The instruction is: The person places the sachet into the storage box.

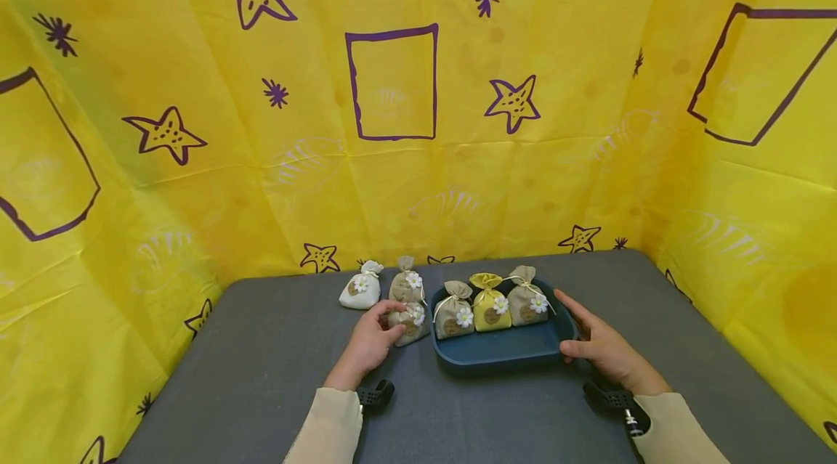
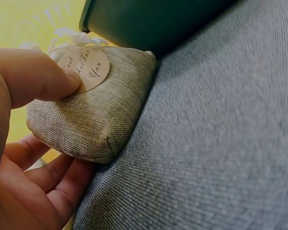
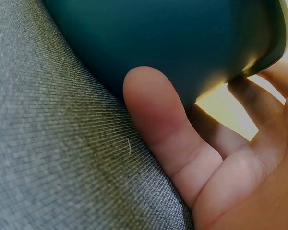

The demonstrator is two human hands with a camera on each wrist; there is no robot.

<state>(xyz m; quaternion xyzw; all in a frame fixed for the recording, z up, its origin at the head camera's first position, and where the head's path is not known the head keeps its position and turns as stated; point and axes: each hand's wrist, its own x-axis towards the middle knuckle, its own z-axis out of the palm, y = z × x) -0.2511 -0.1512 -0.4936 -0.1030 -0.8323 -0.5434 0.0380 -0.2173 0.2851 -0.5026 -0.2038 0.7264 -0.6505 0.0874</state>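
My left hand (image 1: pixel 368 345) pinches a small grey-beige cloth sachet (image 2: pixel 93 122) with a white flower and a round tag. The thumb lies over the tag and the other fingers are behind the sachet. Just right of it stands a dark blue tray (image 1: pixel 503 358). My right hand (image 1: pixel 604 349) holds the tray's right end, thumb at the near corner and fingers along the side. Inside the tray a grey-beige sachet (image 1: pixel 453 320), a yellow sachet (image 1: pixel 489 318) and another grey-beige sachet (image 1: pixel 523 309) stand in a row.
Behind the left hand, a beige sachet (image 1: pixel 404 285) and a white sachet (image 1: pixel 358 292) rest on the dark grey table (image 1: pixel 275 362). A yellow cloth (image 1: pixel 392 195) with purple drawings hangs around the table's back and sides.
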